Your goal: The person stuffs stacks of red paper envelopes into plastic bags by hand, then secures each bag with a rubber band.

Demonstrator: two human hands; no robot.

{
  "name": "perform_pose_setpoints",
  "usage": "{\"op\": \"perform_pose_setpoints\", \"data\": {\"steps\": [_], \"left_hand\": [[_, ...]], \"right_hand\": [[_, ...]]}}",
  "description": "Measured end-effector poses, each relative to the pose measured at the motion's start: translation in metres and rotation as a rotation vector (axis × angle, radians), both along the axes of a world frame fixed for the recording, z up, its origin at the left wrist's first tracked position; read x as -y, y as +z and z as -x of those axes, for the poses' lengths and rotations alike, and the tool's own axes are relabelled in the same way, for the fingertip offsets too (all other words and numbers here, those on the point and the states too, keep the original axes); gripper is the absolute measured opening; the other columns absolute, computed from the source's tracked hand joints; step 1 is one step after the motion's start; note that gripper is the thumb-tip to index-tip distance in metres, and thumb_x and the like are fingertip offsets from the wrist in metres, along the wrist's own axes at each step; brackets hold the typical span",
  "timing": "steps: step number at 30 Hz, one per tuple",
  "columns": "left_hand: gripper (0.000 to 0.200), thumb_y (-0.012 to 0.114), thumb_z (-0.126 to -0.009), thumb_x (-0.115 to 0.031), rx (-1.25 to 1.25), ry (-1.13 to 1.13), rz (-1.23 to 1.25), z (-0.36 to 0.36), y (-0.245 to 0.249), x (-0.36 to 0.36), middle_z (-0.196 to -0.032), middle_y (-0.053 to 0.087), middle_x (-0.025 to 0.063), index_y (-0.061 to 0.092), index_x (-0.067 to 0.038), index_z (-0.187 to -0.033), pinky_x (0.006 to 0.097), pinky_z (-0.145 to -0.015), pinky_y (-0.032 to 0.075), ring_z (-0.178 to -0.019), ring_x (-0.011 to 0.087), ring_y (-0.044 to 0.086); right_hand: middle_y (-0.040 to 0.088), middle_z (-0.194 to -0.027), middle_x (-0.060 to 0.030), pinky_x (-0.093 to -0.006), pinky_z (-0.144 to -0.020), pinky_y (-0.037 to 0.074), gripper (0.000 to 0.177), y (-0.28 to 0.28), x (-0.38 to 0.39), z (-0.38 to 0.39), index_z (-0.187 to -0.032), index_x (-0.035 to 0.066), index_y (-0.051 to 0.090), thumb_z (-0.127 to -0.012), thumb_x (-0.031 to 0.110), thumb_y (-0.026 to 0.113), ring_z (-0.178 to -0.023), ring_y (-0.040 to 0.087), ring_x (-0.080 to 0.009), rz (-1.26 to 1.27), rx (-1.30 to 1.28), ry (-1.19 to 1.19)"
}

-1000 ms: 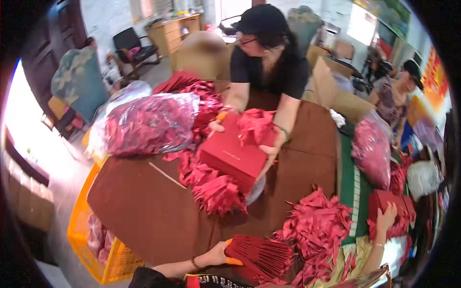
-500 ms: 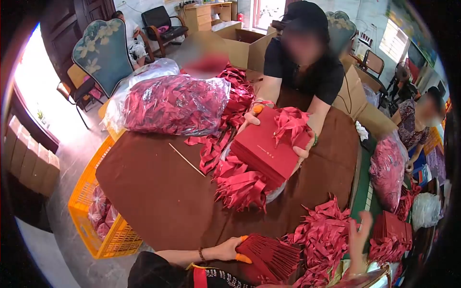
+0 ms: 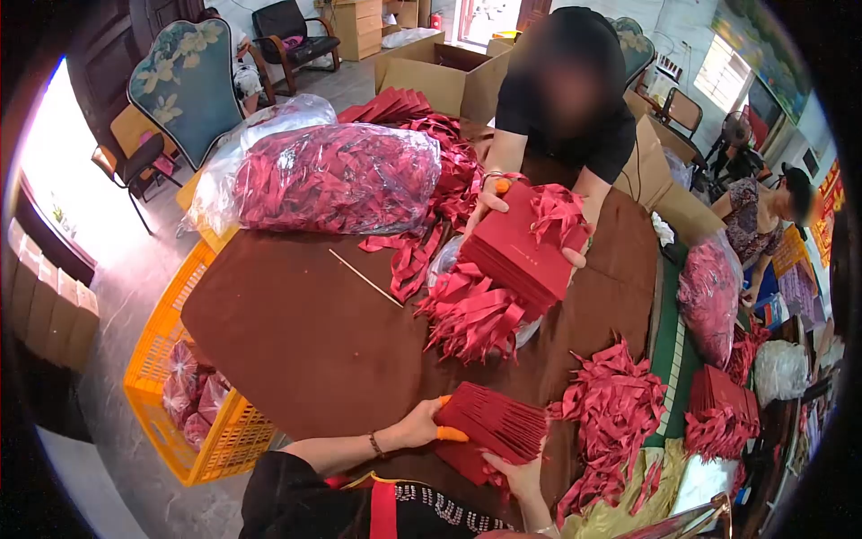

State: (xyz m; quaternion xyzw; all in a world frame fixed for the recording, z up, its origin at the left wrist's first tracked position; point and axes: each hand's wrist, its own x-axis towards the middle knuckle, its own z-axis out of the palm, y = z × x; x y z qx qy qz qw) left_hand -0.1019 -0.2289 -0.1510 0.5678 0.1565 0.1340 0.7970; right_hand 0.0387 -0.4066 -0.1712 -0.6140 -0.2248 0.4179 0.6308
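Note:
My left hand, with orange covers on thumb and finger, grips a fanned stack of flat red paper bags by its left edge. My right hand holds the lower right of the same stack, its fingers partly hidden by the bags. To the right of the stack lies a heap of red ribbons. Across the table, a co-worker's hands hold a thicker stack of red bags with ribbons hanging from it. Small pale print shows on its top bag.
A clear plastic sack of red ribbons lies on the brown tablecloth, near a thin stick. An orange crate stands left of the table. More red bags lie at the right. Another person sits beyond them.
My right hand has come from the ribbon heap onto the stack, and my left hand has lifted and tilted the stack. The view has shifted slightly.

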Motion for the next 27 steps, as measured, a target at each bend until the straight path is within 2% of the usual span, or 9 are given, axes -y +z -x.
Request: {"op": "perform_pose_setpoints", "data": {"steps": [3, 7, 9, 11, 13, 14, 18, 23, 27], "left_hand": [[0.057, 0.07, -0.07, -0.007, 0.008, -0.004, -0.003, 0.02, -0.006, 0.0, -0.109, 0.055, 0.0051, 0.041, -0.001, -0.119, 0.0278, -0.088, 0.038, -0.1, 0.0107, 0.048], [0.063, 0.066, -0.075, -0.012, -0.195, -0.033, -0.198, 0.038, -0.012, -0.007, -0.118, 0.047, 0.0083, 0.031, -0.002, -0.126, 0.0279, -0.09, 0.036, -0.106, 0.0138, 0.045], [0.057, 0.055, -0.082, -0.009, 0.073, 0.038, -0.318, 0.044, -0.019, -0.015, -0.126, 0.038, 0.0097, 0.025, -0.003, -0.13, 0.0313, -0.094, 0.033, -0.109, 0.0158, 0.043], [0.051, 0.046, -0.085, -0.007, 0.19, 0.075, -0.185, 0.051, -0.012, -0.043, -0.121, 0.041, 0.0084, 0.023, -0.004, -0.131, 0.03, -0.091, 0.035, -0.101, 0.0159, 0.046], [0.033, 0.049, -0.086, -0.008, 0.016, 0.351, -0.555, 0.055, 0.021, -0.087, -0.105, 0.053, 0.0054, 0.044, -0.003, -0.118, 0.0266, -0.082, 0.041, -0.094, 0.0116, 0.049], [0.029, 0.052, -0.086, -0.011, 0.017, 0.417, -0.303, 0.054, 0.034, -0.107, -0.099, 0.056, 0.0039, 0.049, -0.002, -0.113, 0.0245, -0.079, 0.042, -0.09, 0.0099, 0.051], [0.022, 0.055, -0.083, -0.007, 0.057, 0.532, -0.798, 0.032, 0.061, -0.209, -0.096, 0.058, 0.0048, 0.054, 0.0, -0.104, 0.0231, -0.075, 0.043, -0.086, 0.0096, 0.052], [0.014, 0.055, -0.076, -0.011, 0.209, 0.645, -1.147, -0.041, 0.095, -0.315, -0.085, 0.057, 0.0139, 0.059, -0.004, -0.088, 0.0358, -0.073, 0.043, -0.082, 0.0303, 0.054], [0.017, 0.053, -0.075, -0.018, 0.076, 0.628, -1.672, -0.113, 0.114, -0.395, -0.084, 0.058, 0.0099, 0.061, -0.009, -0.087, 0.0398, -0.071, 0.042, -0.084, 0.0285, 0.054]], "right_hand": [[0.05, -0.112, -0.0127, -0.0372, -0.086, 0.045, 0.079, -0.003, -0.008, 0.012, -0.126, 0.005, 0.025, -0.061, -0.009, 0.07, -0.098, 0.053, -0.0236, 0.047, -0.093, 0.06], [0.061, -0.091, -0.011, -0.0264, -0.052, 0.052, 0.056, 0.024, -0.021, 0.019, -0.11, -0.002, 0.041, -0.062, -0.01, 0.068, -0.068, 0.061, -0.0176, 0.305, -0.199, -0.017], [0.061, -0.085, -0.0119, -0.0228, -0.041, 0.048, 0.043, 0.027, -0.025, 0.022, -0.101, -0.004, 0.048, -0.063, -0.008, 0.067, -0.053, 0.059, -0.0144, 0.178, -0.152, -0.024], [0.054, -0.053, -0.0068, -0.0226, -0.028, 0.033, 0.024, 0.046, -0.03, 0.028, -0.091, 0.0, 0.054, -0.068, -0.001, 0.063, -0.033, 0.046, -0.0118, 0.18, -0.144, -0.112], [0.06, -0.066, -0.0087, -0.0245, -0.039, 0.043, 0.033, 0.051, -0.024, 0.028, -0.098, 0.0, 0.052, -0.067, -0.004, 0.061, -0.045, 0.055, -0.0144, 0.228, -0.206, -0.075], [0.061, -0.074, -0.0089, -0.0264, -0.049, 0.047, 0.037, 0.053, -0.027, 0.033, -0.102, 0.0, 0.051, -0.066, -0.004, 0.061, -0.056, 0.058, -0.016, 0.108, -0.176, -0.169], [0.061, -0.092, -0.0086, -0.0313, -0.075, 0.048, 0.047, 0.045, -0.035, 0.022, -0.107, 0.001, 0.05, -0.062, -0.005, 0.062, -0.083, 0.06, -0.0196, -0.005, -0.111, -0.194], [0.059, -0.097, -0.009, -0.0325, -0.077, 0.048, 0.052, 0.04, -0.034, 0.01, -0.11, 0.001, 0.049, -0.06, -0.005, 0.061, -0.085, 0.059, -0.0197, 0.087, -0.149, -0.114], [0.059, -0.095, -0.0088, -0.0333, -0.076, 0.047, 0.055, 0.042, -0.038, 0.01, -0.111, 0.001, 0.048, -0.058, -0.004, 0.062, -0.085, 0.058, -0.0208, 0.196, -0.151, -0.212]]}}
